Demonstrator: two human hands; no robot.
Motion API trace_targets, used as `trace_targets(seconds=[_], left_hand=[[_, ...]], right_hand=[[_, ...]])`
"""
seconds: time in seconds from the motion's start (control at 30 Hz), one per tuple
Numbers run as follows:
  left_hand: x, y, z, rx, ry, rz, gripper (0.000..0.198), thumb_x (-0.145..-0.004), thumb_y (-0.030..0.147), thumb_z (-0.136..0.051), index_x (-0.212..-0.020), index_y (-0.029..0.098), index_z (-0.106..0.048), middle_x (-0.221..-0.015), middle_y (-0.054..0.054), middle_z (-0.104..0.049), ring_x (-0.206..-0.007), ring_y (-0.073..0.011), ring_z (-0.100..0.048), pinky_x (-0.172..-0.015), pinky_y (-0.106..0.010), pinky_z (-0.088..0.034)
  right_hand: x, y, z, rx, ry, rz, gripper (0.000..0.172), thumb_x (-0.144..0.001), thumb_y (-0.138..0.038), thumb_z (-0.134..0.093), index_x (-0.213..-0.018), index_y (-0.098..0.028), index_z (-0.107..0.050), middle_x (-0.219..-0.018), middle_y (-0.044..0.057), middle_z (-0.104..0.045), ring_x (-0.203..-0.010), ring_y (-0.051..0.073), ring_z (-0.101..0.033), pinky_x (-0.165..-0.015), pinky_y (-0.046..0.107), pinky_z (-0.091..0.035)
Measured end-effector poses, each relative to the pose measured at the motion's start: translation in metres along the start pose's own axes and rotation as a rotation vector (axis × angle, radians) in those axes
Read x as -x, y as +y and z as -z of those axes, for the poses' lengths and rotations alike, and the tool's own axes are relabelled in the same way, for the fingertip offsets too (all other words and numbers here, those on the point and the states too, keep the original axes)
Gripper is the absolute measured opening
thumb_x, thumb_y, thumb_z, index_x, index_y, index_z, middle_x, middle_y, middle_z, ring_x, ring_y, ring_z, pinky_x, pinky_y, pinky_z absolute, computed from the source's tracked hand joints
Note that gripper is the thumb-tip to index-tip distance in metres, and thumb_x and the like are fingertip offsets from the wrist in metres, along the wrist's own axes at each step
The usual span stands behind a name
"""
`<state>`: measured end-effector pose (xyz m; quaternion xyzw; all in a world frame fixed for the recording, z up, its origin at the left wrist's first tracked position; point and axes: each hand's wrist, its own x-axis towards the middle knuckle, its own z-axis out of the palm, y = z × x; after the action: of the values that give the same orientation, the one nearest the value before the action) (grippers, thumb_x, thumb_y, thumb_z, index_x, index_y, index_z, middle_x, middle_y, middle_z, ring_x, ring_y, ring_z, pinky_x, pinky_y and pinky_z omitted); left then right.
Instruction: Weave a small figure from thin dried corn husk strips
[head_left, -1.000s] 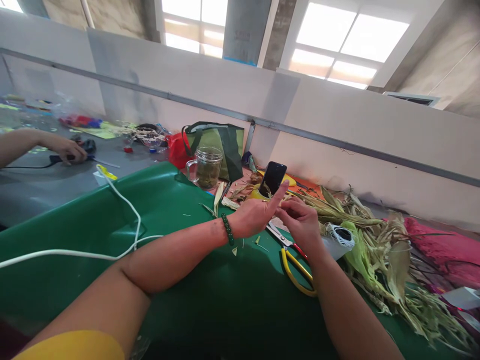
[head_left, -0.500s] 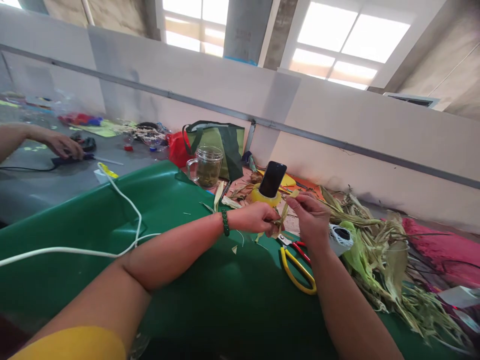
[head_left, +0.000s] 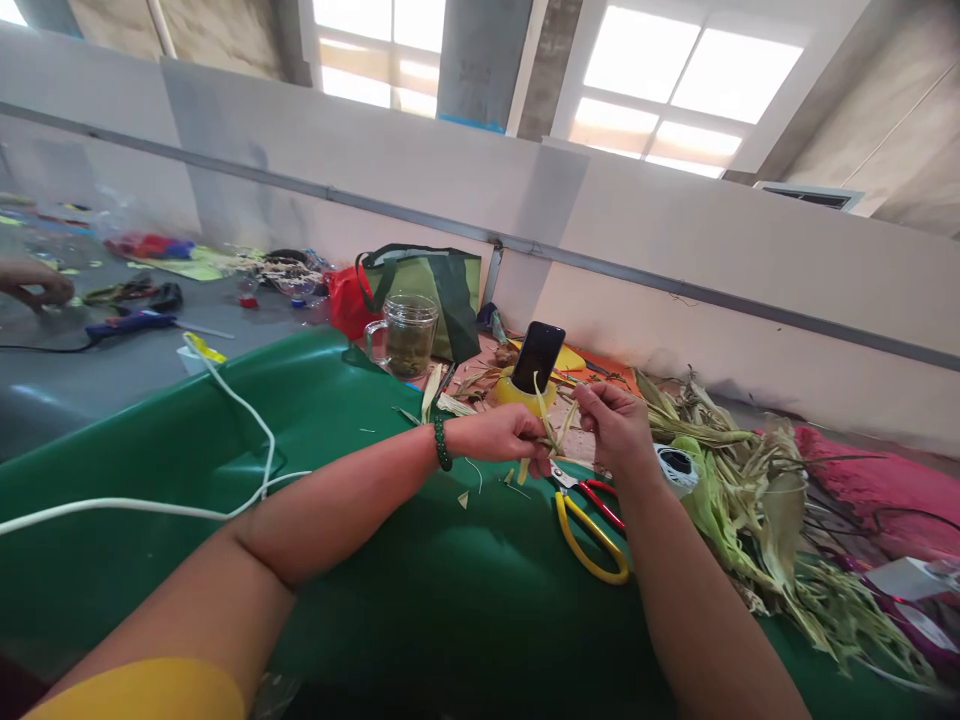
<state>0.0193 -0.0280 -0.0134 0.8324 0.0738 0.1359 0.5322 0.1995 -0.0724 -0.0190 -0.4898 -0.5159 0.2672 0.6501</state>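
Observation:
My left hand (head_left: 517,437), with a green bead bracelet (head_left: 442,444) at its wrist, is closed on pale strips of corn husk (head_left: 550,425). The strips stick up and down from the fingers and cross one another. To the right, my right hand (head_left: 616,420) pinches the end of a husk strip between thumb and finger. Scissors (head_left: 596,540) with one yellow and one red handle lie below the hands on the green mat (head_left: 420,600). Behind the hands a black phone (head_left: 538,355) leans upright in a roll of yellow tape (head_left: 510,392).
A heap of dry husks (head_left: 765,500) lies right of a white spool (head_left: 676,468). At the back stand a glass mug (head_left: 411,335) and a green bag (head_left: 457,300). A white cable (head_left: 180,508) crosses the mat. Another person's hand (head_left: 41,285) is far left, near a blue glue gun (head_left: 131,325).
The husk strips at my left hand have spread into separate ends, and my right hand has shifted its hold slightly. The other person's hand has left the glue gun and moved left.

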Motion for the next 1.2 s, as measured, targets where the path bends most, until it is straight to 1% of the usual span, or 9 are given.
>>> trace_targets(seconds=[0.13, 0.27, 0.4, 0.5, 0.63, 0.73, 1.03, 1.13, 1.2], left_hand=[[0.002, 0.003, 0.001, 0.167, 0.001, 0.031, 0.022, -0.077, 0.033, -0.07, -0.078, 0.011, -0.072, -0.077, -0.006, -0.074, -0.074, -0.0153, -0.069, -0.069, -0.021, -0.051], [0.002, 0.0, 0.0, 0.297, 0.072, 0.095, 0.039, -0.068, 0.049, -0.075, -0.076, 0.01, -0.071, -0.072, -0.007, -0.073, -0.068, -0.0155, -0.069, -0.067, -0.024, -0.053], [0.0, -0.003, 0.004, 0.349, 0.213, 0.077, 0.045, -0.063, 0.052, -0.077, -0.073, 0.008, -0.07, -0.07, -0.008, -0.073, -0.066, -0.0151, -0.068, -0.07, -0.026, -0.054], [-0.001, -0.003, 0.007, 0.36, 0.265, 0.056, 0.046, -0.062, 0.052, -0.077, -0.074, 0.009, -0.07, -0.071, -0.008, -0.073, -0.066, -0.0142, -0.068, -0.069, -0.025, -0.054], [0.0, -0.003, 0.009, 0.334, 0.25, 0.082, 0.044, -0.061, 0.05, -0.078, -0.072, 0.009, -0.07, -0.071, -0.008, -0.072, -0.065, -0.013, -0.067, -0.064, -0.022, -0.053], [0.001, -0.003, 0.013, 0.321, 0.243, 0.107, 0.042, -0.06, 0.047, -0.08, -0.074, 0.009, -0.07, -0.072, -0.008, -0.072, -0.063, -0.0121, -0.066, -0.062, -0.021, -0.053], [0.001, -0.002, 0.018, 0.408, 0.39, 0.092, 0.045, -0.058, 0.045, -0.082, -0.078, 0.007, -0.067, -0.066, -0.008, -0.071, -0.062, -0.0154, -0.069, -0.062, -0.024, -0.056], [0.001, -0.001, 0.018, 0.388, 0.428, 0.094, 0.041, -0.059, 0.043, -0.082, -0.073, 0.007, -0.067, -0.064, -0.008, -0.071, -0.06, -0.0152, -0.069, -0.059, -0.023, -0.055], [0.001, -0.001, 0.018, 0.339, 0.539, 0.099, 0.035, -0.062, 0.039, -0.081, -0.07, 0.008, -0.067, -0.061, -0.006, -0.07, -0.058, -0.0141, -0.068, -0.058, -0.021, -0.054]], right_hand=[[-0.003, 0.002, 0.0, -0.033, 0.067, 0.021, 0.039, -0.057, -0.052, -0.079, -0.059, -0.018, -0.06, -0.05, -0.005, -0.05, -0.041, 0.005, -0.039, -0.04, 0.02, -0.03], [-0.001, -0.005, 0.0, 0.023, 0.046, 0.044, 0.04, -0.06, -0.055, -0.076, -0.064, -0.018, -0.061, -0.05, -0.005, -0.052, -0.04, 0.006, -0.043, -0.041, 0.021, -0.036], [0.005, -0.017, 0.0, 0.145, -0.243, -0.052, 0.047, -0.064, -0.065, -0.068, -0.07, -0.017, -0.065, -0.052, -0.002, -0.057, -0.039, 0.008, -0.048, -0.04, 0.023, -0.04], [0.01, -0.022, 0.0, 0.237, -0.356, 0.052, 0.036, -0.065, -0.052, -0.074, -0.063, -0.017, -0.065, -0.051, -0.002, -0.057, -0.041, 0.008, -0.05, -0.042, 0.023, -0.041], [0.009, -0.02, 0.001, 0.203, -0.224, 0.13, 0.026, -0.066, -0.041, -0.075, -0.072, -0.018, -0.064, -0.05, -0.004, -0.058, -0.039, 0.008, -0.047, -0.04, 0.022, -0.04], [0.004, -0.015, 0.004, 0.148, -0.115, 0.112, 0.03, -0.065, -0.039, -0.076, -0.083, -0.019, -0.062, -0.05, -0.006, -0.058, -0.038, 0.008, -0.046, -0.038, 0.022, -0.039], [-0.004, -0.005, 0.002, -0.062, 0.095, 0.076, 0.041, -0.058, -0.039, -0.08, -0.085, -0.019, -0.058, -0.05, -0.007, -0.058, -0.041, 0.008, -0.048, -0.039, 0.019, -0.037], [-0.007, -0.006, 0.006, -0.084, 0.107, 0.016, 0.051, -0.053, -0.048, -0.082, -0.086, -0.02, -0.056, -0.048, -0.007, -0.057, -0.039, 0.008, -0.048, -0.037, 0.019, -0.036], [-0.007, -0.007, 0.008, -0.038, -0.012, -0.111, 0.053, -0.054, -0.063, -0.076, -0.078, -0.019, -0.057, -0.047, -0.004, -0.057, -0.036, 0.008, -0.046, -0.035, 0.02, -0.035]])
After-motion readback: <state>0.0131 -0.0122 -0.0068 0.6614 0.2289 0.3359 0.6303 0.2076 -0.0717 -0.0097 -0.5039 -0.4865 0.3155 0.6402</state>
